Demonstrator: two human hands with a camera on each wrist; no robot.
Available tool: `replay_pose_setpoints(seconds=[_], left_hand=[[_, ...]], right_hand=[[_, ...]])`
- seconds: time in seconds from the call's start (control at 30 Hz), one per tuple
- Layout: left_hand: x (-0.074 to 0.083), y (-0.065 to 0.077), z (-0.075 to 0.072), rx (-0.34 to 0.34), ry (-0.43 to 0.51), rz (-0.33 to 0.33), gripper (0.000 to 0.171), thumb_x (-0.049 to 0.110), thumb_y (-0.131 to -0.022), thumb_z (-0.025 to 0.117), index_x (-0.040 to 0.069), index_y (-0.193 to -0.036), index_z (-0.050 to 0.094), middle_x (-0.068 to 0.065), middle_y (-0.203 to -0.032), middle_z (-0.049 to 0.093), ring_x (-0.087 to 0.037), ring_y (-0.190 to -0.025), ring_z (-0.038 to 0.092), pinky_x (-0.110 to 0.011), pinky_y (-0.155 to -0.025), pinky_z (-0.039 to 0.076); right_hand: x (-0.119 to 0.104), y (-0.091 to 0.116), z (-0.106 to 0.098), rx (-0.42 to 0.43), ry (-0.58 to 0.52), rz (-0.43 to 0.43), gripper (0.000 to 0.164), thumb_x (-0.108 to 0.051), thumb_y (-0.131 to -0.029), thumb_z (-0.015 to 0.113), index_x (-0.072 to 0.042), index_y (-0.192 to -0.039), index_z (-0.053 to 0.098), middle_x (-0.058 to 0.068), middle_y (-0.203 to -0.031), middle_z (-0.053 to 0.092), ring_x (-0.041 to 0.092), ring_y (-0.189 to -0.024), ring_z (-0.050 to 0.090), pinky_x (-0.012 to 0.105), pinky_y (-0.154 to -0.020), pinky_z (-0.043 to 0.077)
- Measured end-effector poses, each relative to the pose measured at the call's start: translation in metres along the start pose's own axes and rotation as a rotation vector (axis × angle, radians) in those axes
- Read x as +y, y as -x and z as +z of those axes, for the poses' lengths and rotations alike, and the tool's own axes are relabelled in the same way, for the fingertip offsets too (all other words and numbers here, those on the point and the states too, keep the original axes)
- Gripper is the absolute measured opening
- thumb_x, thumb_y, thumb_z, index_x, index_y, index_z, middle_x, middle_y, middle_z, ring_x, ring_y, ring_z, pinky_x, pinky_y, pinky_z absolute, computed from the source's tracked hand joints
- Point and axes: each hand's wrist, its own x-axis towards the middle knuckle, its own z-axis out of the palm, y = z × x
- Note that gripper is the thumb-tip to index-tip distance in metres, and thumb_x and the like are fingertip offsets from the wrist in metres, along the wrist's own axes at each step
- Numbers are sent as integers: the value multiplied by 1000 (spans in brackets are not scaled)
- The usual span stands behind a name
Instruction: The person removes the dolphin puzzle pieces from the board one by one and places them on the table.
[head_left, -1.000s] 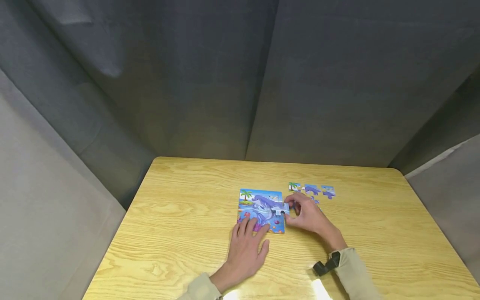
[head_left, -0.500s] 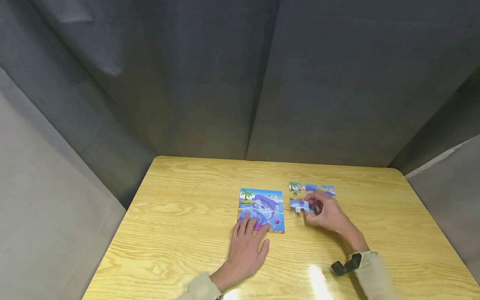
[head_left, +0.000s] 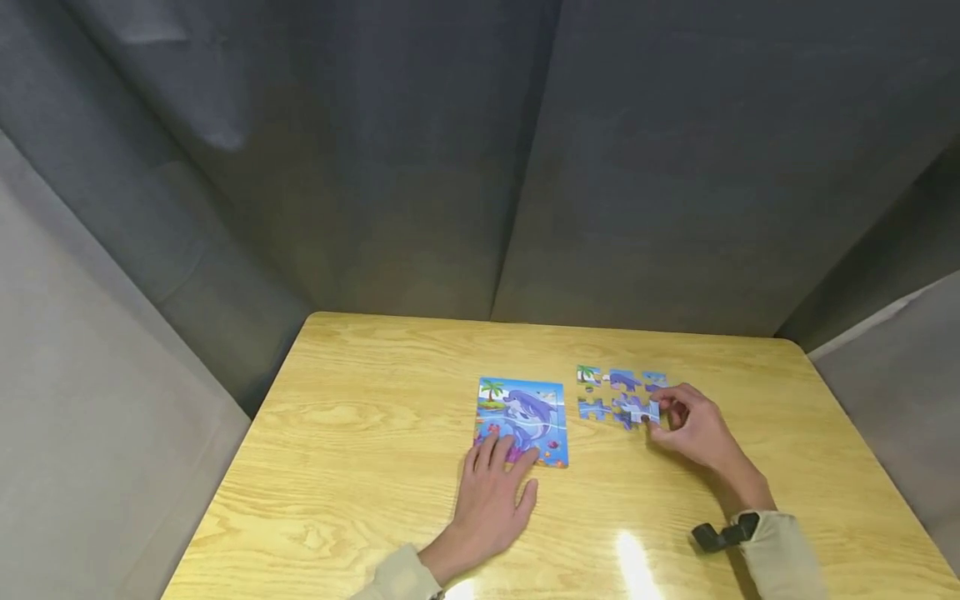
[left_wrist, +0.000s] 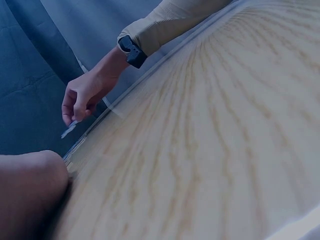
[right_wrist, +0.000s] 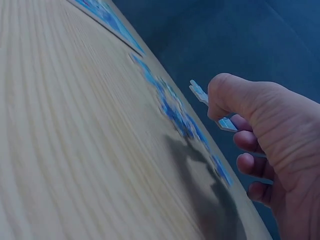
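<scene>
A dolphin puzzle picture point(head_left: 522, 408) with a palm tree lies flat on the table. My left hand point(head_left: 489, 498) rests with spread, fairly straight fingers on its lower edge. Right of the picture, my right hand point(head_left: 693, 427) pinches a puzzle piece point(head_left: 643, 411) between thumb and fingers. The right wrist view shows this blue and white piece point(right_wrist: 227, 124) raised over the table, partly hidden by the thumb. Beneath and beside it lie loose pieces: a palm-tree piece point(head_left: 587, 374), a dolphin-head piece point(head_left: 623, 380) and a sea piece point(head_left: 593, 408), among others.
The wooden table point(head_left: 360, 467) reaches back to a dark grey curtain point(head_left: 405, 167). Pale grey panels stand at the left point(head_left: 90, 400) and right. A black wrist camera point(head_left: 725, 533) sits on the right sleeve.
My right hand has carried the pinched piece rightward, from over the picture's right edge to above the loose pieces. The left hand and the picture have stayed put.
</scene>
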Motion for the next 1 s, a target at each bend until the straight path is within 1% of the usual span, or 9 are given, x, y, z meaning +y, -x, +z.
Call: replay_pose_setpoints(seconds=[0.13, 0.3, 0.47, 0.63, 0.8, 1.0], left_hand=[[0, 2, 1, 14, 2, 5, 45, 42, -107, 48, 31, -150, 55, -9, -151, 47, -37, -146, 38, -59, -115, 34], [-1, 1, 1, 43, 8, 16, 44, 40, -106, 50, 29, -148, 57, -10, -149, 49, -38, -144, 39, -60, -114, 35], [0, 1, 0, 41, 13, 16, 43, 40, -106, 50, 29, -148, 57, -10, -149, 48, -37, -144, 39, -59, -113, 35], [0, 1, 1, 45, 14, 17, 43, 40, -106, 50, 29, -148, 57, -10, -149, 48, -36, -143, 39, -59, -113, 35], [-2, 0, 2, 39, 13, 17, 44, 41, -106, 49, 29, -148, 56, -10, -150, 48, -37, -144, 38, -59, -114, 34], [-2, 0, 3, 48, 9, 28, 44, 40, -106, 50, 29, -148, 57, -11, -150, 48, -37, -143, 39, -59, -113, 35]], right_hand=[[13, 6, -4, 1, 33, 34, 41, 4, -71, 86, -1, -108, 70, 11, -92, 60, 19, -67, 50, 20, -58, 40], [25, 7, -8, 9, 78, 50, 40, 2, -70, 86, -1, -107, 71, 10, -90, 59, 18, -71, 49, 20, -60, 37], [33, 7, -8, 1, 120, 55, 38, 0, -71, 87, -2, -105, 71, 8, -88, 58, 12, -72, 46, 21, -60, 35], [35, 6, -9, -29, 142, 64, 37, -3, -72, 85, -1, -105, 71, 7, -87, 58, 10, -71, 45, 22, -60, 35], [32, 3, -12, -62, 142, 97, 36, -6, -75, 84, -1, -108, 72, 8, -88, 58, 11, -71, 44, 23, -62, 34], [31, 4, -12, -59, 133, 98, 37, -5, -74, 84, 0, -109, 72, 9, -88, 58, 11, -71, 45, 24, -62, 34]])
